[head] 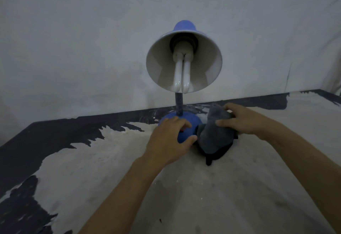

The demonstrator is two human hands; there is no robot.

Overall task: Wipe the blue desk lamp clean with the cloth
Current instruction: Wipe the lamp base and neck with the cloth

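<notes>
Left hand (170, 137) fingers curl over the blue domed lamp base (191, 123), partly hiding it. Right hand (243, 121) pinches the crumpled grey cloth (214, 137) beside it.

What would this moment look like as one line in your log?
left hand: grips lamp base | right hand: holds cloth beside base | wiping: shade untouched

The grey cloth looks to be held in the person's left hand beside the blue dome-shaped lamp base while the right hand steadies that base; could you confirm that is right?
Not quite: the hands are swapped. In the head view, the right hand grips the grey cloth beside the blue dome-shaped lamp base, and the left hand steadies that base.
</notes>
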